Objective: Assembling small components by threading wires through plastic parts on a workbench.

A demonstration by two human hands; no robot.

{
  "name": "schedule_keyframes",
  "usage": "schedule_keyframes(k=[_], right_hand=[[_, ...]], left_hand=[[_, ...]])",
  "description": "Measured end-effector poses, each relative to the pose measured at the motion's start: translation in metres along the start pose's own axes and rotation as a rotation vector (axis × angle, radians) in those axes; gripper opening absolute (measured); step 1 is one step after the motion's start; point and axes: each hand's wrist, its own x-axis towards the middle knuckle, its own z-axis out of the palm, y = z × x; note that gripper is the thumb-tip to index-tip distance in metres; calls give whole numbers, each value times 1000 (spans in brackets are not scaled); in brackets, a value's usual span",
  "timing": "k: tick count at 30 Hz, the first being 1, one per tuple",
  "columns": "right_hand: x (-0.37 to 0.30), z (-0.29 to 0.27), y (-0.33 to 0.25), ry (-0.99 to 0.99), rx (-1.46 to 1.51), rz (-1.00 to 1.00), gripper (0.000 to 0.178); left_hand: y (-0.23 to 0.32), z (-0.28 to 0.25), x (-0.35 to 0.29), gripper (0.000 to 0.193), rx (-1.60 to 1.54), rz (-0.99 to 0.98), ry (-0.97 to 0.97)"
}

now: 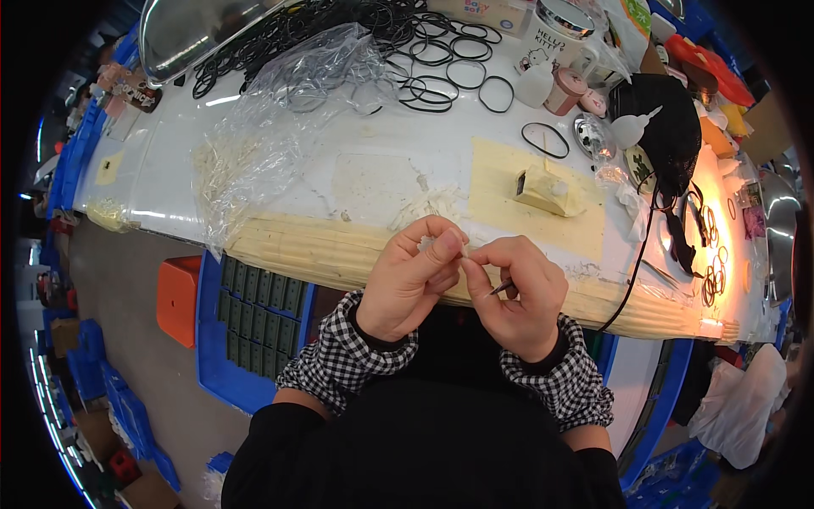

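Observation:
My left hand and my right hand meet over the table's front edge, fingertips almost touching. Between them is a small pale piece, pinched by thumb and finger on each side; it is too small to name. A thin dark pointed tool is tucked in the fingers of my right hand, most of it hidden. Just beyond my fingers lie crumpled whitish scraps. Farther right, a block wrapped in yellow tape sits on a yellow sheet.
Black rings and a clear plastic bag cover the back left. A white mug stands at the back. A black cable hangs down the right side. Below are a blue crate of dark green blocks and an orange stool.

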Motion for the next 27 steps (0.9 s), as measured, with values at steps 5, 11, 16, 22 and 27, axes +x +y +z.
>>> schedule_keyframes(k=[5,11,16,22,27], right_hand=[[3,-6,1,-111,-51,-45,17],[3,-8,10,-202,-381,-54,35],[4,-7,8,-252,-380,3,37],[3,-7,10,-252,-367,11,36],[4,-9,8,-267,-392,-12,34]], left_hand=[[-1,-7,3,20,-7,-84,-45],[-1,-5,0,20,-161,-197,-36],[-2,-9,0,19,-175,-196,-110],[0,-7,-1,18,-148,-198,-110],[-1,-9,-2,17,-156,-197,-120]])
